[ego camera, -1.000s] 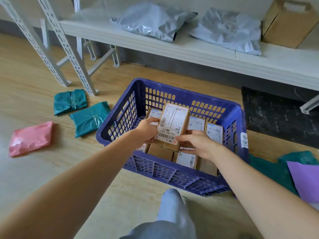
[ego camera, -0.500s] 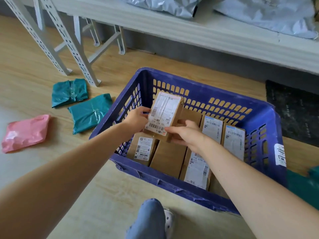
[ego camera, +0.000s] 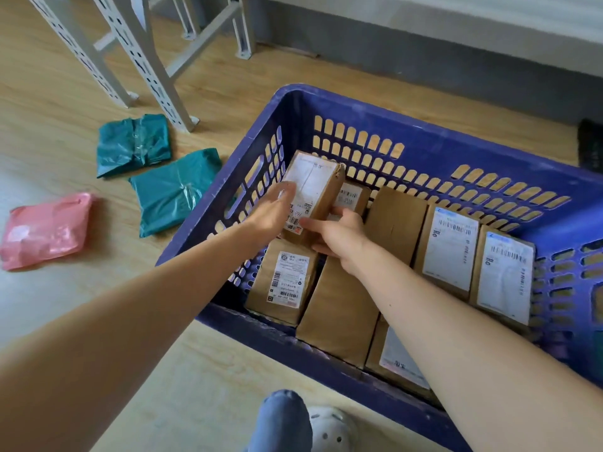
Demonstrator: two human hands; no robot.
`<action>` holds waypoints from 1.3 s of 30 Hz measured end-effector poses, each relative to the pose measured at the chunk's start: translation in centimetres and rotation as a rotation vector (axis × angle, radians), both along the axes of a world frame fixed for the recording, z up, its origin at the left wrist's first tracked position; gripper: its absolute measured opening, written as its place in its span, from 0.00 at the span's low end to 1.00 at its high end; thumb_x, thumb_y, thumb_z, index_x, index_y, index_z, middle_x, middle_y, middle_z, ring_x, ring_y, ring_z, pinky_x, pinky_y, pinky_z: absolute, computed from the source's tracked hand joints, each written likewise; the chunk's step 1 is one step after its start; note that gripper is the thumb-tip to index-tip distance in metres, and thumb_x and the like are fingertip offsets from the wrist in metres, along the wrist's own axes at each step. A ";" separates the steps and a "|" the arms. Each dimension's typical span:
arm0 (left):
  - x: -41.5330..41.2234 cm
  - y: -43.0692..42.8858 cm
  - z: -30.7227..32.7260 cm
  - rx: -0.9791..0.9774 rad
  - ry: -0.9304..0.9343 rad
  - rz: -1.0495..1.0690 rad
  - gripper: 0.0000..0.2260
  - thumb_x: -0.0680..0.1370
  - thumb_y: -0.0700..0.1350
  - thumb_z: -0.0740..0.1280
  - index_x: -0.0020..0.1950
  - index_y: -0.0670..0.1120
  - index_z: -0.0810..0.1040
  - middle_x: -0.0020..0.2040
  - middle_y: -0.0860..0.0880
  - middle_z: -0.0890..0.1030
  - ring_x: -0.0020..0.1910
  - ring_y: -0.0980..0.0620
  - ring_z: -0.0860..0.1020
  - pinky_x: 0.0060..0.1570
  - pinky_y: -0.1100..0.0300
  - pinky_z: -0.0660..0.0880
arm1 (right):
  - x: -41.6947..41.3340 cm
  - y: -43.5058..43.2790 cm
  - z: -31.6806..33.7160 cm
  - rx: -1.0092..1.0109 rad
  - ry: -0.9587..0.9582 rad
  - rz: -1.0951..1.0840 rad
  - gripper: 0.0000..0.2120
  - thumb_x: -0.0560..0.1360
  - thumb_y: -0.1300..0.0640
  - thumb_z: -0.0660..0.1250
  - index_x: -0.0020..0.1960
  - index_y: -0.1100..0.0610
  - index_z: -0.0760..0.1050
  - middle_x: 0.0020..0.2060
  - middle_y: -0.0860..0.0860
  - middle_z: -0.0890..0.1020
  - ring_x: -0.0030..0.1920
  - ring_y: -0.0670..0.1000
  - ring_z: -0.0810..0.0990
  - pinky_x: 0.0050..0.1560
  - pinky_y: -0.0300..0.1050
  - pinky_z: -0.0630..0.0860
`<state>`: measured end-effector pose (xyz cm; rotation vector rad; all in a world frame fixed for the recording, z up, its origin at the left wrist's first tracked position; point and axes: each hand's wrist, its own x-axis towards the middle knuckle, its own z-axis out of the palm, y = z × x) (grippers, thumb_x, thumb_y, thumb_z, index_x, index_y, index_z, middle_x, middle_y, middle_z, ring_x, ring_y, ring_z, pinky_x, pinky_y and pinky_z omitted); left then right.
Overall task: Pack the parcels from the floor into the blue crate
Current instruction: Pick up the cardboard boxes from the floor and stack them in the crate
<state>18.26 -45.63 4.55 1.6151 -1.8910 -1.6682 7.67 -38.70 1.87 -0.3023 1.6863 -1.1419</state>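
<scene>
Your right hand (ego camera: 341, 238) grips the brown cardboard box with a white shipping label (ego camera: 315, 187) at its near end. The thumb (ego camera: 308, 222) lies on the label's corner and the other fingers curl round the box's right side. Your left hand (ego camera: 272, 215) is laid against the label's left edge with its fingers (ego camera: 288, 192) fairly straight, so it is pressing rather than wrapping.

The box sits inside the blue slotted plastic crate (ego camera: 434, 151), in the far-left corner. It is tilted, with its near end in your fingers and its far end raised. Its long axis runs straight away from your fingertips towards the crate's far wall.

The likely move is to lower that far end into the corner. The right hand carries the weight, so it should lead and the left should only steer.

Room is tight. The crate's left wall stands just outside your left fingers. A small labelled cardboard box (ego camera: 350, 195) lies just past your right knuckles, and another labelled cardboard box (ego camera: 287, 278) lies under your wrists. Your right fingers may get pinched against that neighbour as the box drops, so slide them out upwards.

Well out beyond the back of your left hand, on the floor, wait a teal plastic mailer bag (ego camera: 176, 190), a second teal bag (ego camera: 133, 145) and a pink plastic mailer bag (ego camera: 45, 230). The left hand is the nearer one for those.
</scene>
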 end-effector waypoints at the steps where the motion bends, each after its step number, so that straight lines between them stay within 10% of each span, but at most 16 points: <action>1: -0.1 -0.2 -0.3 -0.008 -0.030 0.000 0.21 0.82 0.57 0.49 0.74 0.53 0.60 0.74 0.47 0.64 0.70 0.47 0.65 0.56 0.59 0.60 | 0.2 -0.2 -0.2 -0.005 -0.004 -0.007 0.25 0.67 0.58 0.77 0.57 0.53 0.68 0.55 0.52 0.80 0.53 0.53 0.81 0.43 0.44 0.81; 5: -0.4 -0.9 -1.0 -0.020 -0.101 -0.003 0.23 0.81 0.58 0.55 0.74 0.53 0.61 0.72 0.47 0.67 0.65 0.49 0.70 0.52 0.60 0.63 | 0.6 -0.6 -0.9 -0.014 -0.028 -0.029 0.22 0.68 0.55 0.76 0.56 0.52 0.68 0.56 0.53 0.80 0.52 0.54 0.82 0.42 0.43 0.81; 9: -0.8 -1.2 -1.2 -0.096 -0.196 -0.048 0.20 0.79 0.48 0.61 0.72 0.55 0.65 0.50 0.51 0.78 0.37 0.56 0.74 0.31 0.66 0.69 | 0.0 -0.5 -1.2 -0.046 0.003 -0.060 0.21 0.69 0.53 0.76 0.58 0.53 0.72 0.53 0.51 0.81 0.50 0.52 0.82 0.41 0.41 0.82; 14: -0.8 -1.4 -2.0 -0.151 -0.228 -0.041 0.14 0.82 0.49 0.53 0.61 0.51 0.76 0.51 0.49 0.77 0.47 0.49 0.75 0.37 0.59 0.67 | 0.2 -1.1 -1.7 -0.044 0.096 -0.085 0.24 0.71 0.62 0.72 0.65 0.59 0.71 0.52 0.53 0.80 0.51 0.52 0.81 0.47 0.44 0.81; 19: -0.5 -1.8 -2.1 -0.184 -0.237 -0.106 0.21 0.81 0.44 0.56 0.75 0.51 0.61 0.67 0.45 0.72 0.56 0.47 0.75 0.48 0.59 0.69 | 0.8 -1.6 -1.3 -0.058 0.049 -0.024 0.21 0.72 0.68 0.70 0.64 0.61 0.72 0.49 0.53 0.80 0.52 0.54 0.80 0.44 0.40 0.78; 25: -0.4 -1.8 -3.1 -0.222 -0.278 -0.260 0.29 0.78 0.31 0.56 0.77 0.46 0.53 0.72 0.39 0.65 0.70 0.42 0.67 0.64 0.58 0.65 | 1.2 -0.9 -2.0 -0.016 0.110 0.163 0.26 0.71 0.72 0.67 0.68 0.61 0.70 0.63 0.56 0.75 0.64 0.55 0.74 0.64 0.53 0.74; 34: 0.0 -1.2 -2.4 -0.411 -0.589 -0.430 0.22 0.76 0.33 0.59 0.71 0.41 0.65 0.62 0.38 0.74 0.59 0.40 0.75 0.54 0.52 0.73 | 0.8 2.3 -3.7 0.103 0.574 0.596 0.20 0.74 0.68 0.61 0.65 0.58 0.74 0.61 0.53 0.78 0.62 0.52 0.75 0.64 0.44 0.71; 39: 0.5 0.1 -1.7 -0.155 -0.787 -0.402 0.11 0.76 0.33 0.59 0.58 0.33 0.73 0.47 0.38 0.79 0.42 0.43 0.81 0.40 0.55 0.80 | 0.9 3.2 -3.4 0.120 0.677 0.697 0.22 0.76 0.64 0.62 0.69 0.57 0.69 0.66 0.54 0.75 0.67 0.54 0.72 0.65 0.45 0.70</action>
